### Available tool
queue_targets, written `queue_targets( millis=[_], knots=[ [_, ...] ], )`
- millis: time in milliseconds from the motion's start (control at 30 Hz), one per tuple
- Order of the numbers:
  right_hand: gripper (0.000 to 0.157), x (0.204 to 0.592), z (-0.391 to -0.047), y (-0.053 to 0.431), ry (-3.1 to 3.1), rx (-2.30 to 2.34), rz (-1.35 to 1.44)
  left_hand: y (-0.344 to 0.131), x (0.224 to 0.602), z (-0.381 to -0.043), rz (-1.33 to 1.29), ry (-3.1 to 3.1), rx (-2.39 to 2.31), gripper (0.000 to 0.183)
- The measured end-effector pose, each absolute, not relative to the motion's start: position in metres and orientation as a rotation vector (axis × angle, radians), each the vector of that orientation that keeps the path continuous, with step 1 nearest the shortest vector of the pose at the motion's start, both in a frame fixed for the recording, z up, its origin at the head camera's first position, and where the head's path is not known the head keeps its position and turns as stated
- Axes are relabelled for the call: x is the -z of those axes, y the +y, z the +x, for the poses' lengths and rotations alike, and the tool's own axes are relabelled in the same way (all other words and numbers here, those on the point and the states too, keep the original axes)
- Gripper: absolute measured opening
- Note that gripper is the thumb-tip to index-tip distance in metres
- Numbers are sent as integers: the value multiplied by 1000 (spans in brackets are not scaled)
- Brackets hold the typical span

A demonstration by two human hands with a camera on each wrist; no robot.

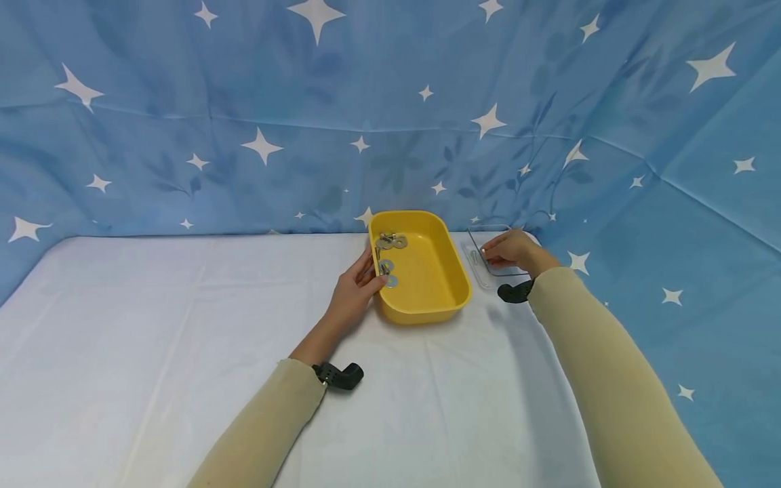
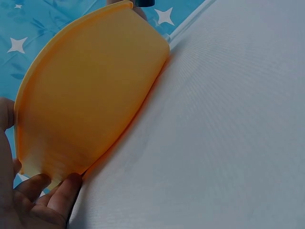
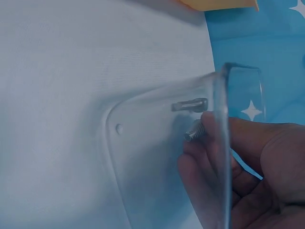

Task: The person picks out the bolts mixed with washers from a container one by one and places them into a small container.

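My left hand (image 1: 356, 288) grips the left side of a yellow plastic tray (image 1: 430, 271), with the thumb at the rim and the other fingers against the outer wall. Metal washers (image 1: 399, 242) and bolts lie inside, gathered along the tray's left side. To the right of it, my right hand (image 1: 512, 249) reaches into a clear plastic box (image 1: 509, 274). A short threaded bolt (image 3: 194, 131) is pinched between thumb and fingers, as the right wrist view shows. Another bolt (image 3: 190, 105) is beside it, seen through the clear wall. The bolt's upper end is hidden by the fingers.
Both containers are near the back edge of a table with a white cloth (image 1: 183, 339). A blue star-patterned curtain (image 1: 390, 102) hangs right behind them and along the right side. Black camera bands (image 1: 338, 375) circle the wrists.
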State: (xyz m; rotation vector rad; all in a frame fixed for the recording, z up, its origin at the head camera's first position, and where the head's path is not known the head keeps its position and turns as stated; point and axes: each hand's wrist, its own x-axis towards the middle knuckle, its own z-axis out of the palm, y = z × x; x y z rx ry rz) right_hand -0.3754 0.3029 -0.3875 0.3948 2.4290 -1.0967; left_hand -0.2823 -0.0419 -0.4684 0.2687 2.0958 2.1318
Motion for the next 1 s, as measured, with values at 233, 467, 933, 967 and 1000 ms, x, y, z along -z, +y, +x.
queue_targets(
  millis=[233, 467, 933, 967, 1000],
  knots=[
    [38, 394, -373, 302, 2426, 1117, 436, -41, 469, -282, 278, 2093, -2135, 73],
    [40, 394, -371, 299, 2429, 1108, 449, -42, 470, -282, 298, 2107, -2127, 74],
    [40, 390, -371, 299, 2404, 1107, 439, -42, 467, -282, 231, 2110, -2113, 74],
    [41, 389, -371, 299, 2404, 1100, 435, -42, 467, -282, 236, 2107, -2115, 74],
    [42, 388, -371, 299, 2408, 1093, 432, -42, 467, -282, 237, 2106, -2115, 74]
  ],
)
